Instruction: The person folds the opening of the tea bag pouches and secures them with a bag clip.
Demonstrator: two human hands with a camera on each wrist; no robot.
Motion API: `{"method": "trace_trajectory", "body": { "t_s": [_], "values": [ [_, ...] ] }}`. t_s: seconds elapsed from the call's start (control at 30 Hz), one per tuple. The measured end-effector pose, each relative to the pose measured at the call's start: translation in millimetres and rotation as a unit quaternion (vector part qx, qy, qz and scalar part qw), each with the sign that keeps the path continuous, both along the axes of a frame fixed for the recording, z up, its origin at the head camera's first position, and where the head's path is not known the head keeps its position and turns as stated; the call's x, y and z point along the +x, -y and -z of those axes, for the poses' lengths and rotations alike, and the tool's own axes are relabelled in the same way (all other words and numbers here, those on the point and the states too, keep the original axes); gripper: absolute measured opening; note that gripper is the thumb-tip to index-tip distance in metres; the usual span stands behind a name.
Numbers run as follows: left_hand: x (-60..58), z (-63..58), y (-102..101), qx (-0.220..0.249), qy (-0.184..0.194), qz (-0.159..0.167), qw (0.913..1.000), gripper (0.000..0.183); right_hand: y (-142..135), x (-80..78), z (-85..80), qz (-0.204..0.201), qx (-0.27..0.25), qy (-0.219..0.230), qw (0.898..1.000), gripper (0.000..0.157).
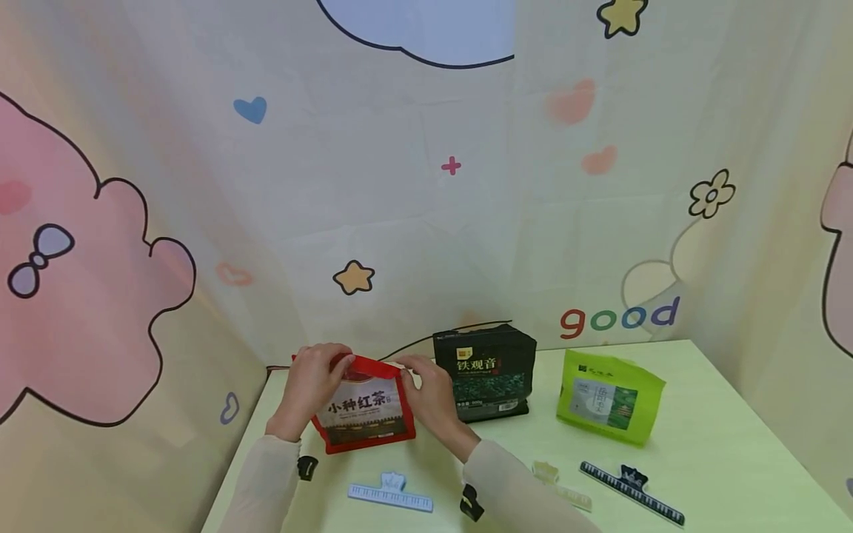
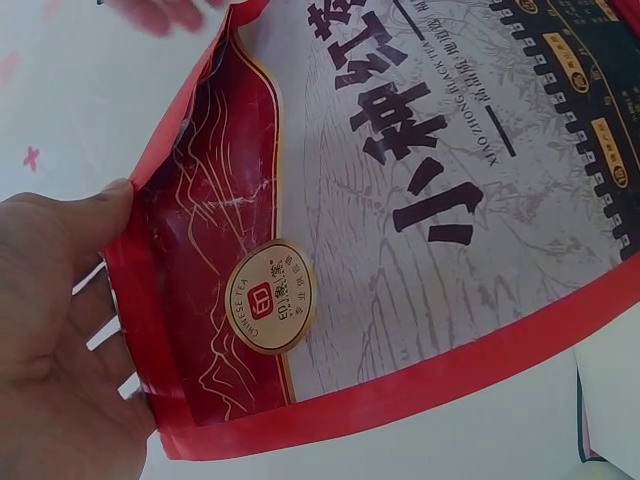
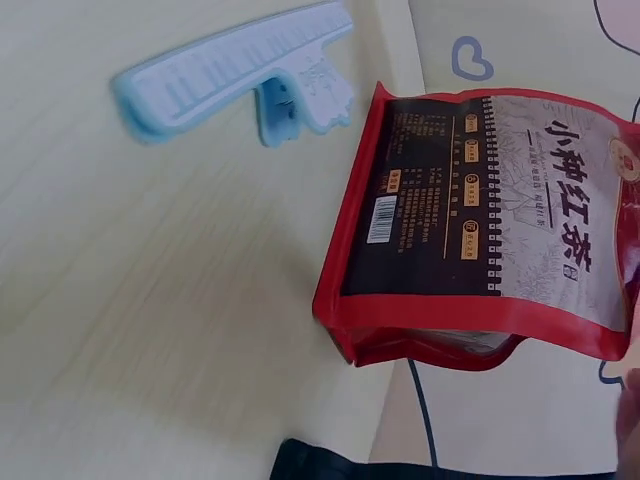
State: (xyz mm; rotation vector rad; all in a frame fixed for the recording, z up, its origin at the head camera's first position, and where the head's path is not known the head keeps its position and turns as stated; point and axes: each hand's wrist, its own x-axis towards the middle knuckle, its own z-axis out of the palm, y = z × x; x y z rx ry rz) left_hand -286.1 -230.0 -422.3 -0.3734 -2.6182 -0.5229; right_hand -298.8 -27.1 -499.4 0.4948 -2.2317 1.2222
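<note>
A red tea bag (image 1: 366, 414) with a pale printed front stands on the left part of the table, its red top edge running between both hands. My left hand (image 1: 316, 381) pinches the top left corner; in the left wrist view, the thumb of this hand (image 2: 60, 300) lies on the front of the bag (image 2: 340, 230) and its fingers reach behind. At the top right corner, my right hand (image 1: 429, 389) grips the edge between thumb and fingers. Only a blurred bit of that hand (image 3: 630, 425) shows in the right wrist view, beside the bag (image 3: 430, 220).
Just in front lies a light blue piano-key clip (image 1: 392, 494). A yellow clip (image 1: 566, 494), partly behind the right sleeve, and a black clip (image 1: 633, 492) lie to the right. Behind the right hand stands a black tea bag (image 1: 493, 374); a green tea bag (image 1: 609, 400) stands farther right.
</note>
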Motion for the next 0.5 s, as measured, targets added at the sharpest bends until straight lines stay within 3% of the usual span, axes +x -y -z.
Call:
{"method": "trace_trajectory", "body": {
  "t_s": [0.1,0.17,0.3,0.5],
  "values": [
    [-0.2,1.1,1,0.000,0.001,-0.002,1.0000,0.021,-6,5.6,-1.8,-0.005,-0.003,-0.040,0.999,0.015],
    [-0.3,1.4,1,-0.001,-0.001,-0.004,1.0000,0.021,-9,10.7,-4.6,-0.022,0.010,-0.040,0.999,0.013],
    [-0.1,1.3,0,-0.001,0.003,-0.009,1.0000,0.020,-17,24.2,-8.9,-0.071,0.073,0.017,0.995,0.014],
    [0.1,2.5,0,-0.002,0.017,-0.015,0.9997,0.022,-23,35.9,1.1,-0.111,0.169,0.083,0.976,0.015]
  ]
}}
